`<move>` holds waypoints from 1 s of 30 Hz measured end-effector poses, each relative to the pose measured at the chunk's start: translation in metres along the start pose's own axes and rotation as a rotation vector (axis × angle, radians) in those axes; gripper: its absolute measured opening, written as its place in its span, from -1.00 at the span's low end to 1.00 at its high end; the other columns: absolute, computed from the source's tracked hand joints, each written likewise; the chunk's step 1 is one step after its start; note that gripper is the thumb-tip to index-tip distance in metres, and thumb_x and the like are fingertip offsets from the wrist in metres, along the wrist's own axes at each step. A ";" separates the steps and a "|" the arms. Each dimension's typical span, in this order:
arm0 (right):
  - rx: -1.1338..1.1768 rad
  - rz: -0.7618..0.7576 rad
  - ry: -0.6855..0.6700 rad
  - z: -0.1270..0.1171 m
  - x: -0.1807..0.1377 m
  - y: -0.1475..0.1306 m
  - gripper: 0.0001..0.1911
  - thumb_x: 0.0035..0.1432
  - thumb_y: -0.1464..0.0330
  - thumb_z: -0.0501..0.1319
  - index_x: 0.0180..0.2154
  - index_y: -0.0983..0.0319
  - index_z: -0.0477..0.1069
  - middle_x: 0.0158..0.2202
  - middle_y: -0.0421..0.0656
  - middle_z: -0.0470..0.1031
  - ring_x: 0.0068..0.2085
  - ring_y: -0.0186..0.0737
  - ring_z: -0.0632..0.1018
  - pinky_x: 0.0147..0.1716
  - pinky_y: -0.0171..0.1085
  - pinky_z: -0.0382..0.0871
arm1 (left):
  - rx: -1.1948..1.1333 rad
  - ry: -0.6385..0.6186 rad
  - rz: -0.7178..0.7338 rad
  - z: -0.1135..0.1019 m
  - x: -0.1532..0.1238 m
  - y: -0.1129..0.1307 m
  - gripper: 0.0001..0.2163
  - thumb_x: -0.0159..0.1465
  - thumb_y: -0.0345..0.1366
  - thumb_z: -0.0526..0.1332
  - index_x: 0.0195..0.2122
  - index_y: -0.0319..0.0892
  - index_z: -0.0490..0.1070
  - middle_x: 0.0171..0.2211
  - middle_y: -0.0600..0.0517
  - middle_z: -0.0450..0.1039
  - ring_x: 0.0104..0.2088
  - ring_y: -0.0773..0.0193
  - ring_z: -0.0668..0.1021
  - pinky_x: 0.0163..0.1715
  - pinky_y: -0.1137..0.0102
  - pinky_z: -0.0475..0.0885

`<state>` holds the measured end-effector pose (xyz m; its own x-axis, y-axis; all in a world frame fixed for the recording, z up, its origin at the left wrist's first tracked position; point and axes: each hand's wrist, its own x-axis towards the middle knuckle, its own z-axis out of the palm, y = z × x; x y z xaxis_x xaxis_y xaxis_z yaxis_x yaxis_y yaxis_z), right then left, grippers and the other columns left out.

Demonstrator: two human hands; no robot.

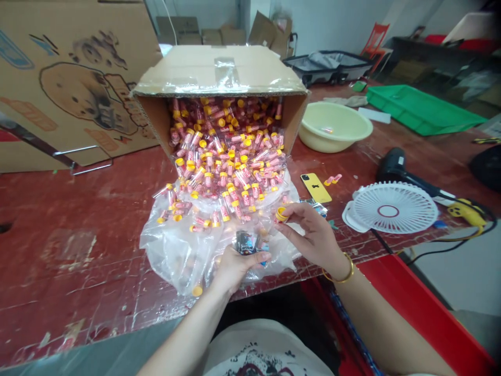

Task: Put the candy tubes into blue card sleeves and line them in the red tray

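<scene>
In front of the open carton (188, 73), your left hand (235, 267) is gripping dark packets (246, 244), thumb apparently keeping them together; your right hand (315, 235) is pinching a yellow-capped tube (281, 213), seemingly to steady it.

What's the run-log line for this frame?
left hand: holds flat dark packets | right hand: pinches round yellow cap | brown cardboard box: open | clear yellow-capped tubes: in box and on translucent plastic sheeting
</scene>
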<state>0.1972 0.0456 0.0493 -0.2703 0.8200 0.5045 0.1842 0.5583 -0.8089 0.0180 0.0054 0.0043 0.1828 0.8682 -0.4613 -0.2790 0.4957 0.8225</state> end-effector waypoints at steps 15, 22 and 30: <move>0.305 0.217 0.038 0.011 0.008 0.019 -0.77 0.13 0.30 0.29 -0.28 0.22 0.25 -0.36 -0.21 0.35 -0.35 -0.35 0.45 -0.33 -0.31 0.44 | 0.032 -0.064 0.057 -0.001 -0.002 0.001 -0.72 -0.07 -0.25 0.45 -0.40 -0.30 0.49 -0.47 -0.07 0.47 -0.45 0.24 0.50 -0.41 0.39 0.43; 0.160 0.121 -0.132 0.003 0.011 0.014 -0.82 0.14 0.35 0.27 -0.27 0.23 0.28 -0.32 -0.18 0.35 -0.29 -0.33 0.42 -0.25 -0.28 0.40 | 0.060 -0.075 0.048 0.000 0.000 -0.003 -0.70 -0.09 -0.27 0.46 -0.40 -0.32 0.48 -0.48 -0.05 0.46 -0.47 0.26 0.49 -0.44 0.42 0.41; 0.502 0.461 -0.297 0.027 -0.024 0.014 -0.35 -0.14 0.34 0.45 -0.08 0.18 0.12 -0.15 -0.11 0.32 -0.24 -0.27 0.47 -0.34 -0.31 0.48 | -0.232 -0.016 -0.112 0.018 -0.004 0.007 -0.53 0.00 -0.13 0.42 -0.13 -0.31 0.46 -0.25 -0.16 0.50 -0.33 0.17 0.56 -0.38 0.37 0.49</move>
<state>0.1810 0.0301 0.0178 -0.5273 0.8490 0.0354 -0.0945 -0.0171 -0.9954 0.0321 0.0051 0.0179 0.2390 0.8080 -0.5385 -0.4647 0.5821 0.6672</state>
